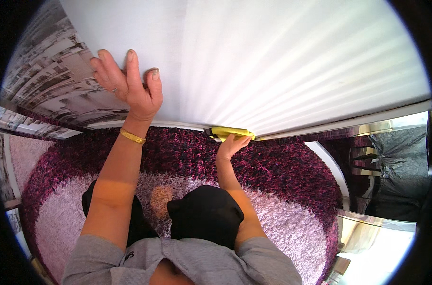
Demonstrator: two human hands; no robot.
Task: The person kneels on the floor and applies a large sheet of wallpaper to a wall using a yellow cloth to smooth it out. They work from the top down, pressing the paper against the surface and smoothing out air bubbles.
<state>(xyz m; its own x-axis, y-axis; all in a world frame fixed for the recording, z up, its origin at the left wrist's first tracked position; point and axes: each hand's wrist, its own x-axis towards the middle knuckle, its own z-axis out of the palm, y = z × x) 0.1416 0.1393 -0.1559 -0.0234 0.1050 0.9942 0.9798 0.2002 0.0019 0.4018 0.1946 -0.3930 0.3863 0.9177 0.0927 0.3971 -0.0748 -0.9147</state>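
Note:
My left hand [132,83] is raised with its fingers apart, by the left part of a tall white surface [219,53]; it holds nothing. Whether the palm presses on that surface cannot be made out. Low down at the right, my right hand [232,146] grips a yellow cloth [233,133] against the white trim [177,124] at the foot of the surface. A small dark piece [209,133] shows at the cloth's left end; I cannot tell what it is.
A shaggy dark purple and pale rug [283,167] lies under my knees. Left of the white surface is a panel printed with buildings [59,71]. Crumpled black plastic [403,167] and a glossy surface [376,221] stand at the right edge.

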